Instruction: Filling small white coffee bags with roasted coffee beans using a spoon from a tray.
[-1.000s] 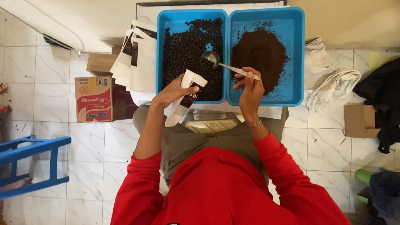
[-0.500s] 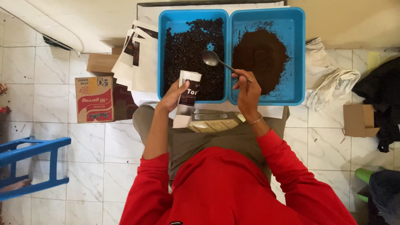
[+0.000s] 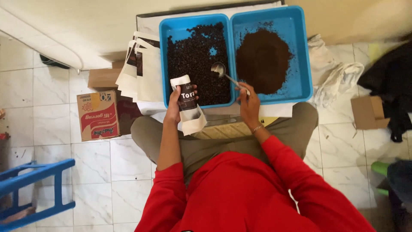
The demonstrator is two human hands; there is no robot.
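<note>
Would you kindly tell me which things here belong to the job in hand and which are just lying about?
In use: pouch in left hand; spoon in right hand; bean tray; grounds tray; spare pouches.
Lying about: red box; cloth; blue stool.

glossy metal spoon (image 3: 219,68) (shiny), matt paper pouch (image 3: 187,103)

Left hand (image 3: 175,105) holds a white pouch (image 3: 187,103); right hand (image 3: 249,103) holds a spoon (image 3: 223,72) over beans (image 3: 195,60).

red long-sleeved top (image 3: 240,193), olive trousers (image 3: 206,144), thin bracelet (image 3: 257,128) on right wrist
</note>
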